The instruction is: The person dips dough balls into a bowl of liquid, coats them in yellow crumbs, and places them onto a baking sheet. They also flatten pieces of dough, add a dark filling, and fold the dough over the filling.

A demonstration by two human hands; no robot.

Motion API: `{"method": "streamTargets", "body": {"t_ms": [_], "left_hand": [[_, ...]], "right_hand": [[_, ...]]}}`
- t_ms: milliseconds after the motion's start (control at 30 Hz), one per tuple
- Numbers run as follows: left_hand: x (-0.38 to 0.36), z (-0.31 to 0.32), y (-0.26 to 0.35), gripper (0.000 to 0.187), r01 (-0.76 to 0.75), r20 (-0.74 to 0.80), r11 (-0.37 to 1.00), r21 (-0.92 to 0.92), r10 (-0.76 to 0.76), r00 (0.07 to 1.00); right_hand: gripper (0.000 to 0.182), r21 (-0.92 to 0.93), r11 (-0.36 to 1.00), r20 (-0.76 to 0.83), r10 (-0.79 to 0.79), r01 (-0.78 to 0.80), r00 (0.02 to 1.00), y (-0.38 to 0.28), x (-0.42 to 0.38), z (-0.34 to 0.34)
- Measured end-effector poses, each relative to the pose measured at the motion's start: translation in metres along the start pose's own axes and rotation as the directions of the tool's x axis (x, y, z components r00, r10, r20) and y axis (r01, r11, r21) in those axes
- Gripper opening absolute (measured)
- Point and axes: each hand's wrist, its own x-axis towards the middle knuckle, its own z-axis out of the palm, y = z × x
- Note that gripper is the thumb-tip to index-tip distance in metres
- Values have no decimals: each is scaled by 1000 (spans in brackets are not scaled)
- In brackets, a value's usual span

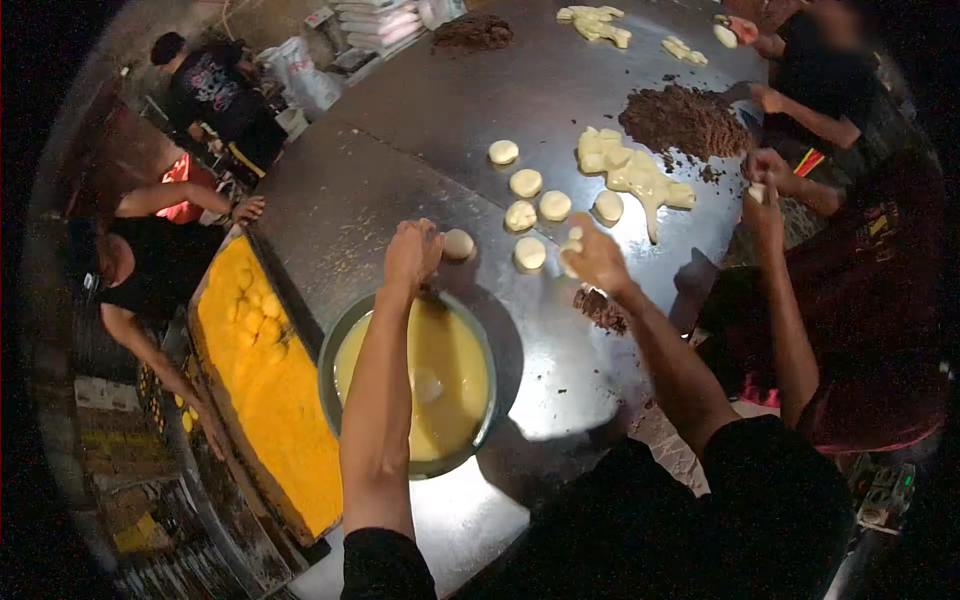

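My left hand is over the far rim of a round basin of yellowish liquid, its fingers curled down. Whatever they hold, if anything, is hidden. Just right of it a pale dough ball lies on the metal table. A rounded pale lump in the liquid is partly visible. My right hand, slightly blurred, is closed around a piece of pale dough. Several flattened dough balls lie between and beyond my hands. Dark crumbly filling sits below my right hand.
A tray of orange-yellow crumbs with coated balls stands left, beside a person. Wet pale dough and a dark filling heap lie at the right. Co-workers' hands work at the right edge. Sacks are stacked behind.
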Motion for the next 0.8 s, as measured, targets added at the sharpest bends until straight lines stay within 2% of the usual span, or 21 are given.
{"method": "streamTargets", "body": {"t_ms": [33, 67, 100, 133, 167, 200, 233, 267, 333, 367, 400, 433, 500, 533, 567, 600, 633, 700, 733, 767, 800], "left_hand": [[18, 15, -6, 34, 103, 99, 995, 10, -103, 990], [37, 38, -21, 44, 5, 145, 997, 72, -15, 989], [42, 44, -16, 44, 2, 148, 998, 66, -12, 989], [47, 52, -8, 46, -16, 278, 992, 125, -20, 960], [52, 55, -4, 49, -39, 401, 982, 183, -39, 915], [59, 63, -8, 52, -99, 495, 986, 135, 20, 869], [61, 70, -15, 52, -90, 501, 986, 140, 8, 865], [62, 78, -21, 56, -110, 477, 983, 147, 27, 878], [61, 69, -10, 61, -120, 452, 979, 163, 34, 892], [62, 62, -4, 63, 11, 442, 1000, -15, -3, 897], [65, 61, 1, 66, 136, 436, 971, -196, -38, 899], [73, 76, 0, 66, 136, 433, 971, -196, -39, 901], [87, 121, -6, 61, 168, 342, 784, -597, 60, 938], [91, 124, 8, 61, 167, 338, 780, -604, 60, 939], [92, 123, 24, 59, 185, 413, 860, -476, 33, 910], [96, 117, 36, 58, 186, 476, 923, -335, -4, 879], [99, 109, 43, 58, 189, 469, 922, -337, -9, 883], [95, 100, 52, 53, 207, 585, 906, -370, 54, 810], [92, 105, 52, 42, 181, 525, 892, -415, 73, 848], [89, 108, 52, 42, 189, 522, 892, -411, 60, 851], [83, 100, 57, 38, 135, 509, 890, -435, 120, 852]], "right_hand": [[34, -118, 993, -116, -28, 15, 993, 21, 13, -1], [34, -123, 992, -118, -20, 6, 993, 26, 19, -3], [38, -238, 967, 16, 97, -91, 995, 28, 25, -6], [42, -360, 919, 135, 224, -163, 965, 29, 31, -9], [42, -362, 919, 136, 220, -158, 966, 28, 39, -10], [42, -324, 938, 207, 198, -124, 958, 27, 45, -9], [42, -280, 955, 280, 180, -99, 943, 26, 47, -5], [43, -107, 983, 305, 173, -147, 937, 27, 59, -6], [47, 11, 992, 185, 119, -123, 976, 29, 81, -5], [51, 30, 997, 113, 69, -73, 991, 38, 95, 0], [58, 21, 992, 175, 122, -127, 977, 41, 107, 3], [58, 21, 992, 175, 118, -123, 977, 52, 122, 11], [60, -154, 971, 343, -123, 185, 931, 80, 142, 31], [54, -10, 995, 470, 92, -99, 878, 39, 131, 6], [54, -13, 995, 474, 93, -98, 876, 17, 114, -8], [50, 98, 959, 547, 171, -265, 819, 0, 100, -17], [45, 189, 883, 628, 227, -429, 744, -9, 87, -18], [38, 384, 813, 595, 143, -436, 791, 5, 55, 12], [46, 396, 794, 628, 132, -461, 767, -3, 44, 19], [45, 460, 692, 604, 215, -556, 767, -15, 30, 29], [44, 509, 668, 577, 203, -543, 791, -11, 28, 41]]}}
